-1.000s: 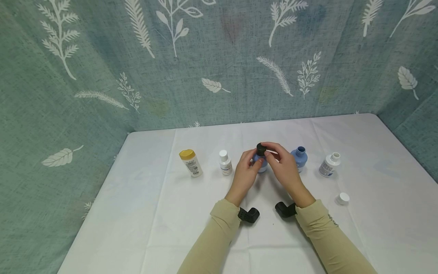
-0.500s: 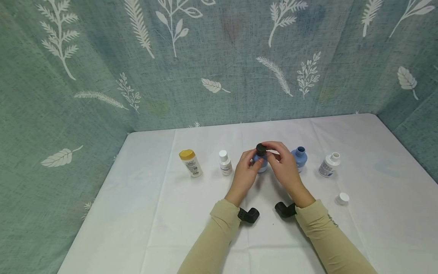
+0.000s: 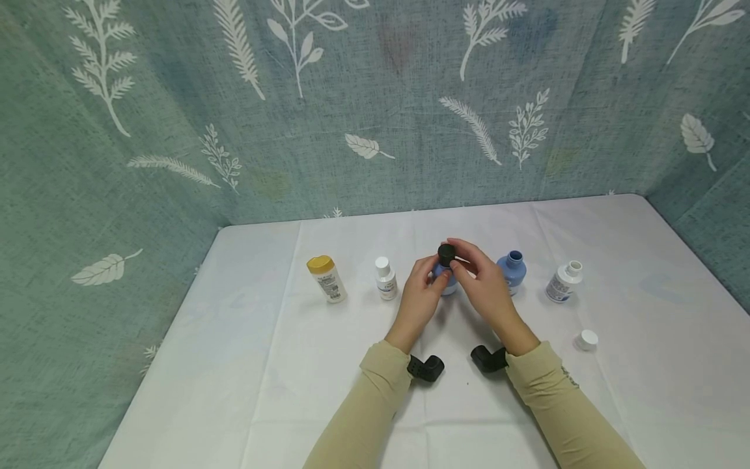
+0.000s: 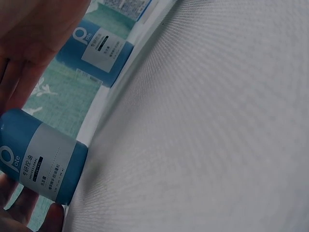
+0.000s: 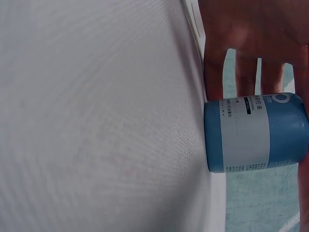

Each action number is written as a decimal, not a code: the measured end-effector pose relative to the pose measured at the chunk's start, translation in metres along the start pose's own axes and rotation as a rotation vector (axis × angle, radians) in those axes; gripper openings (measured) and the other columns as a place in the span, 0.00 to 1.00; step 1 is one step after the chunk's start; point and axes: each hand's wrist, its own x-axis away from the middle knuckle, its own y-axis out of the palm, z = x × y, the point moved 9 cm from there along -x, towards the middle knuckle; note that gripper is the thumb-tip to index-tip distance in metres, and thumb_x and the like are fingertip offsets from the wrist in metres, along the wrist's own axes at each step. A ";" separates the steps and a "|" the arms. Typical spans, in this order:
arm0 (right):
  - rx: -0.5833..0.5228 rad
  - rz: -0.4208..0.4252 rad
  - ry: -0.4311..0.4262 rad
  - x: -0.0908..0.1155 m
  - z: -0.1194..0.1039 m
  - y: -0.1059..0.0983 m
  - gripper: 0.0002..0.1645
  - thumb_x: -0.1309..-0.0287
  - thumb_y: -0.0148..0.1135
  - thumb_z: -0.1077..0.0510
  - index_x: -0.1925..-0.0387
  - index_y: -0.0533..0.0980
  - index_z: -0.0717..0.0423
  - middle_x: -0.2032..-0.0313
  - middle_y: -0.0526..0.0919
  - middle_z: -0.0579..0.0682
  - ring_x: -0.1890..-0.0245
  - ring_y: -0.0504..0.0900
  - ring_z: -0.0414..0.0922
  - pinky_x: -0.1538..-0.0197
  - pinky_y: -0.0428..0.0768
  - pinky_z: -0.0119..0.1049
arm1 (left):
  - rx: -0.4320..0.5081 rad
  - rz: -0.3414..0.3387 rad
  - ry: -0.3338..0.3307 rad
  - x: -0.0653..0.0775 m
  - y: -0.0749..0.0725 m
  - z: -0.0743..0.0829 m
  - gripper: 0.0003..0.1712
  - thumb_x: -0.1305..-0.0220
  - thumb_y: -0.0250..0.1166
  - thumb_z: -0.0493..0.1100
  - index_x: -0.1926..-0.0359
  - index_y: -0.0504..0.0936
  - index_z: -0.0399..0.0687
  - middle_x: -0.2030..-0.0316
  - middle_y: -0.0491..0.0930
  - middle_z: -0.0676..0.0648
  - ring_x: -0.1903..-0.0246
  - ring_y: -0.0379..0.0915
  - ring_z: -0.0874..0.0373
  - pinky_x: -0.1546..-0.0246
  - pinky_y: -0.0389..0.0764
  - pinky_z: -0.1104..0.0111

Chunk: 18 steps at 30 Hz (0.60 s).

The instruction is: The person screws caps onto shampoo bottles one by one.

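Observation:
At mid-table a blue bottle with a pale label (image 3: 449, 288) stands upright with a black cap (image 3: 446, 254) at its top. My left hand (image 3: 420, 290) grips the bottle's body from the left, thumb in front. The right hand (image 3: 487, 281) pinches the black cap between thumb and fingers. In the left wrist view the gripped bottle (image 4: 46, 157) has its base at the white cloth; the right wrist view shows the same bottle (image 5: 246, 133) with fingers behind it. Just right of the right hand is a second blue bottle (image 3: 513, 268), uncapped.
Left of the hands stand a white bottle with white cap (image 3: 386, 283) and a cream bottle with yellow cap (image 3: 329, 281). To the right are an uncapped white bottle (image 3: 564, 283) and a loose white cap (image 3: 586, 340). A patterned curtain (image 3: 363, 182) hangs behind the white-covered table (image 3: 328, 391).
My right hand's fingers have shifted slightly around the black cap, and the cap has moved a touch. The left hand and the other bottles stay put.

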 end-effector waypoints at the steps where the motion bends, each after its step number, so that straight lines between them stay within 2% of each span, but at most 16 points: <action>1: 0.000 0.000 0.001 0.001 -0.004 0.000 0.23 0.38 0.52 0.66 0.41 0.68 0.58 0.43 0.74 0.56 0.45 0.74 0.51 0.44 0.72 0.44 | 0.000 -0.001 0.001 0.000 0.000 0.000 0.23 0.37 0.57 0.46 0.40 0.72 0.53 0.45 0.70 0.54 0.42 0.64 0.62 0.42 0.66 0.59; 8: -0.007 0.009 -0.004 0.001 -0.010 -0.002 0.22 0.40 0.55 0.66 0.43 0.69 0.62 0.46 0.74 0.59 0.47 0.75 0.53 0.44 0.72 0.46 | 0.000 -0.009 -0.010 0.000 0.000 -0.001 0.23 0.36 0.57 0.46 0.40 0.72 0.54 0.45 0.70 0.55 0.42 0.64 0.64 0.41 0.66 0.62; 18: -0.009 0.029 -0.033 0.001 -0.013 -0.003 0.22 0.43 0.58 0.66 0.46 0.71 0.62 0.49 0.74 0.58 0.48 0.74 0.52 0.46 0.73 0.48 | 0.001 -0.001 0.008 0.001 0.000 0.000 0.23 0.37 0.56 0.45 0.40 0.72 0.53 0.45 0.70 0.54 0.42 0.64 0.61 0.42 0.67 0.59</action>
